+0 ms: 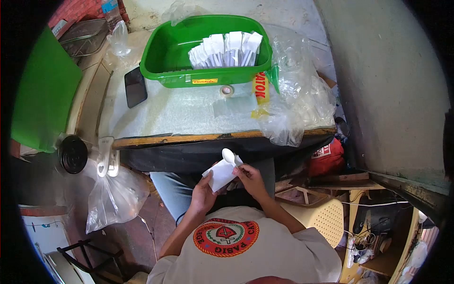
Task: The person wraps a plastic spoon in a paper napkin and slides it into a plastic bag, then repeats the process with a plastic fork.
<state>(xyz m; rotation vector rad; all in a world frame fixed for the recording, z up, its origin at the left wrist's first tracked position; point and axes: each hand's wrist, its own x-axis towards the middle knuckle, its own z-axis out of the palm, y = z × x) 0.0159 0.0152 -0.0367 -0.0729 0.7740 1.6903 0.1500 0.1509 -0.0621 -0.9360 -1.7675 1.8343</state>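
My left hand (203, 194) grips the left edge of a folded white paper napkin (221, 177) above my lap. A white plastic spoon (228, 156) lies against the napkin's upper right part, its bowl sticking out past the edge toward the table. My right hand (250, 180) pinches at the right side of the napkin, close below the spoon's bowl; the spoon's handle is hidden. On the table ahead, a green plastic basin (158, 78) holds a row of thin, clear-wrapped white packets (231, 49).
A phone (135, 87) and a tape roll (227, 91) lie on the table (170, 113). Clear plastic bags (302, 90) pile up at its right side. A filled plastic bag (116, 199) hangs at the left front corner. Right of me stands a cream chair (317, 217), near a wall.
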